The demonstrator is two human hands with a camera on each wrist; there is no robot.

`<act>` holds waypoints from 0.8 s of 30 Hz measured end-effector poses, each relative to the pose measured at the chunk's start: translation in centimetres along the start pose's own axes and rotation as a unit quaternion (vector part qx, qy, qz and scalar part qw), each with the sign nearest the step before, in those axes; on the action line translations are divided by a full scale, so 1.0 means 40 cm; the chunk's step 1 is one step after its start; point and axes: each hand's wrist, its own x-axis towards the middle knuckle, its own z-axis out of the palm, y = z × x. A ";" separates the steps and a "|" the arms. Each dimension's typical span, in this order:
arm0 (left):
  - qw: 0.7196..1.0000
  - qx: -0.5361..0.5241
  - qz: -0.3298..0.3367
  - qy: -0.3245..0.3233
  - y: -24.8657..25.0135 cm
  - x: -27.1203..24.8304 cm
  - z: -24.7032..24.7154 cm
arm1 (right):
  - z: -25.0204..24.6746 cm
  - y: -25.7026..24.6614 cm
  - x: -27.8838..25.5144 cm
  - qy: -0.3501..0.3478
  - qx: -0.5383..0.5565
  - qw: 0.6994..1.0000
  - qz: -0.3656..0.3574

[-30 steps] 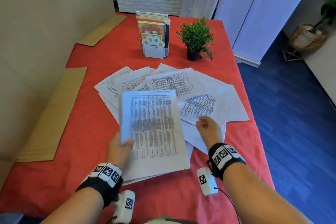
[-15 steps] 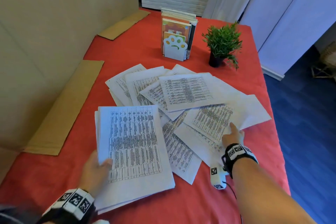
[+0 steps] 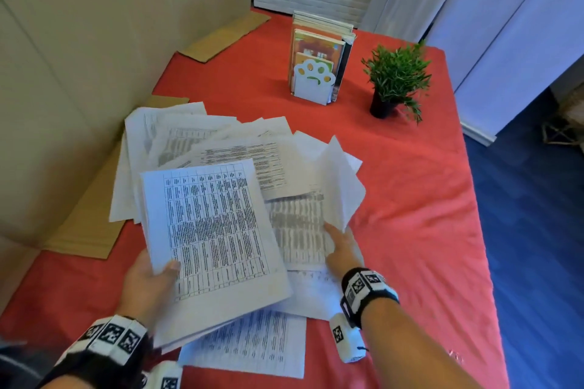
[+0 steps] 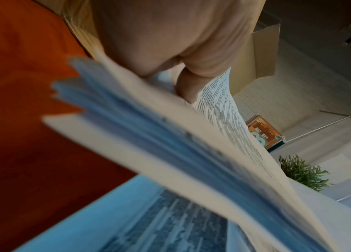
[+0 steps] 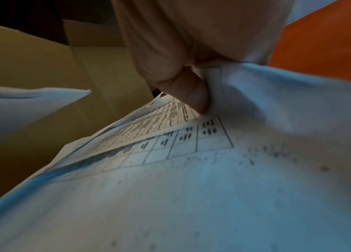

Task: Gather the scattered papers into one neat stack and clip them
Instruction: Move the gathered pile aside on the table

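My left hand (image 3: 151,281) grips a gathered stack of printed sheets (image 3: 215,237) by its near left corner, thumb on top, lifted off the red tablecloth (image 3: 410,230). In the left wrist view the stack's edges (image 4: 170,153) fan out under the thumb (image 4: 187,85). My right hand (image 3: 339,246) pinches loose sheets (image 3: 339,186) at their near corner; they stand curled up off the pile. The right wrist view has the thumb (image 5: 191,92) pressed on a printed sheet (image 5: 191,170). More scattered papers (image 3: 189,139) lie spread behind the stack, and one sheet (image 3: 252,347) lies near me. No clip is in view.
A white paw-shaped bookend with books (image 3: 316,63) and a small potted plant (image 3: 395,79) stand at the back of the table. Flat cardboard pieces (image 3: 85,224) line the left side along a beige wall. The table's right edge (image 3: 480,230) drops to blue floor.
The left hand has lifted its stack and brought it toward the centre. The right hand, which pressed flat on the right-hand sheets, now pinches them and has raised them off the pile.
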 end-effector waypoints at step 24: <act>0.969 0.065 0.011 -0.236 0.140 -0.176 0.347 | -0.361 0.267 -0.109 0.183 0.183 0.960 0.105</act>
